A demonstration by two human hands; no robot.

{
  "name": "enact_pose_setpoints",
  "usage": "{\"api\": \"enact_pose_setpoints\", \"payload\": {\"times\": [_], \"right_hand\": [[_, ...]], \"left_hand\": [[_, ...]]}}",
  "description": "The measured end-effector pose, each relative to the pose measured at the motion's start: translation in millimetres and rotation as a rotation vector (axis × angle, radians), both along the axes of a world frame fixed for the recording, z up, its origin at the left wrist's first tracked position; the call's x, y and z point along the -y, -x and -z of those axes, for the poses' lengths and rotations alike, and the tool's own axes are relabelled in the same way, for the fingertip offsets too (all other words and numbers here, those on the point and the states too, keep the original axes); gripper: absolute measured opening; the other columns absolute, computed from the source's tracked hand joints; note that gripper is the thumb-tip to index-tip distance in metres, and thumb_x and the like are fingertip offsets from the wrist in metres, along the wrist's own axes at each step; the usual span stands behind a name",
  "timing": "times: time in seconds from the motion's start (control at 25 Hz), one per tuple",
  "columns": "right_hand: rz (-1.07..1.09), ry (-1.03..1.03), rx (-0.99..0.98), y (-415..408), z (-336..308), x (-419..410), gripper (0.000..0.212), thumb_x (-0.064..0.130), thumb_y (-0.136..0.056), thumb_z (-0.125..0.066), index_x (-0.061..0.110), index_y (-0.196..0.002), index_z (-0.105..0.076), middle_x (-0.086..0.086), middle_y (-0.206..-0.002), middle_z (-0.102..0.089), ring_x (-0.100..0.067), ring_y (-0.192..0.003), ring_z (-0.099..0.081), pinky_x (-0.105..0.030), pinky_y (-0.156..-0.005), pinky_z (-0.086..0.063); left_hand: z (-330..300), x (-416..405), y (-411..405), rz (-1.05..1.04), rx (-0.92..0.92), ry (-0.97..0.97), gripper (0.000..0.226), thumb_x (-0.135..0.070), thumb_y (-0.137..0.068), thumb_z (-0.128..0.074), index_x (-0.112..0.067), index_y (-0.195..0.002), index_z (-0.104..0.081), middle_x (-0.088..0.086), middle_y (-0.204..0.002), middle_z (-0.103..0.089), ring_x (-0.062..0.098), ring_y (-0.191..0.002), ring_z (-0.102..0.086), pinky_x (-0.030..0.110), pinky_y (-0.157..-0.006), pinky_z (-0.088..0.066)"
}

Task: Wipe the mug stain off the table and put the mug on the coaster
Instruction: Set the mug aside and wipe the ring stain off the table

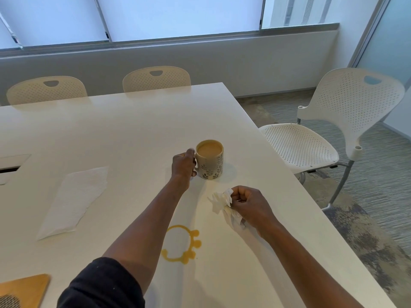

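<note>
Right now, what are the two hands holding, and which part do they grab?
The left hand holds the mug by its handle. The right hand grips a crumpled paper towel, bunched in its fist.

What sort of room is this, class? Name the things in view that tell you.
Probably an office meeting room: a long white table, matching perforated chairs around it, a wide window with blinds, and carpeted floor.

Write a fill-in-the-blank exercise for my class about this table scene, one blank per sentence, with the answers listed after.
1. The left hand grips the mug by its ____.
2. The right hand holds a crumpled ____.
3. The stain on the table has the shape of a ____.
4. The mug stands to the ____ of the flat paper towel.

Answers: handle; paper towel; ring; right
</note>
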State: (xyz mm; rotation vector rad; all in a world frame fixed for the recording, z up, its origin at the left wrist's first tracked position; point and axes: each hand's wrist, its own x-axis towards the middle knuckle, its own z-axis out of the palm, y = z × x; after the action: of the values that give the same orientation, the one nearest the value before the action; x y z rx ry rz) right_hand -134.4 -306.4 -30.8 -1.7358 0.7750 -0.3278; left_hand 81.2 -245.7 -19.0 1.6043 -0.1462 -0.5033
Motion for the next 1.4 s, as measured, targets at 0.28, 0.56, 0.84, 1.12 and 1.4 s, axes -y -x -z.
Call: {"api": "enact_pose_setpoints", "payload": {"times": [0.28, 0.56, 0.84, 1.12, 1.4], "right_hand": [[-0.035, 0.005, -0.016, -2.1, -0.1, 4.9, 0.019, 0.01, -0.081, -0.064, 0.027, -0.079, -0.074, 0.001, -0.076, -0.073, -0.008, -0.062, -0.062, -0.029, -0.055, -0.048], [-0.062, 0.021, -0.022, -6.8, -0.2, 7.9, 0.017, 0.014, -0.081, -0.069, 0.029, -0.075, -0.074, 0.006, -0.067, -0.069, -0.006, -0.06, -0.059, -0.029, -0.055, -0.047], [-0.151, 0.19, -0.025, -37.8, -5.4, -13.0, 0.011, 0.019, -0.082, -0.069, 0.029, -0.077, -0.072, 0.015, -0.071, -0.071, -0.002, -0.071, -0.066, -0.02, -0.058, -0.048], [-0.354, 0.825, 0.018, -67.3, -5.7, -56.2, 0.022, 0.006, -0.089, -0.058, 0.018, -0.097, -0.075, 0.0, -0.1, -0.072, -0.02, -0.089, -0.066, -0.031, -0.075, -0.051], [-0.364, 0.895, -0.253, -56.4, -7.5, -81.6, 0.036, 0.01, -0.098, -0.045, 0.02, -0.124, -0.068, -0.005, -0.124, -0.067, -0.026, -0.115, -0.061, -0.032, -0.096, -0.047]], "left_hand": [[-3.2, -3.5, 1.6, 0.015, 0.067, -0.067, 0.035, -0.028, -0.095, -0.052, -0.011, -0.064, -0.053, 0.003, -0.062, -0.053, 0.017, -0.056, -0.044, 0.027, -0.048, -0.038], [-6.1, -32.1, -2.2, -0.007, 0.255, -0.206, 0.042, -0.044, -0.103, -0.039, -0.009, -0.091, -0.06, 0.005, -0.086, -0.061, 0.018, -0.065, -0.052, 0.031, -0.054, -0.045], [17.3, -141.9, 11.4, -0.051, 0.676, -0.545, 0.012, -0.019, -0.094, -0.055, -0.011, -0.09, -0.064, 0.004, -0.091, -0.068, 0.022, -0.087, -0.061, 0.033, -0.078, -0.047], [48.9, -202.8, 52.5, 0.239, 0.821, -0.942, 0.051, -0.026, -0.104, -0.03, -0.025, -0.155, -0.03, -0.004, -0.165, -0.019, 0.017, -0.153, -0.012, 0.039, -0.124, -0.006], [45.9, -222.3, 81.3, 0.324, 0.786, -1.052, 0.057, -0.034, -0.104, -0.02, -0.025, -0.159, -0.008, -0.002, -0.168, 0.001, 0.02, -0.154, 0.003, 0.044, -0.124, 0.002]]}}
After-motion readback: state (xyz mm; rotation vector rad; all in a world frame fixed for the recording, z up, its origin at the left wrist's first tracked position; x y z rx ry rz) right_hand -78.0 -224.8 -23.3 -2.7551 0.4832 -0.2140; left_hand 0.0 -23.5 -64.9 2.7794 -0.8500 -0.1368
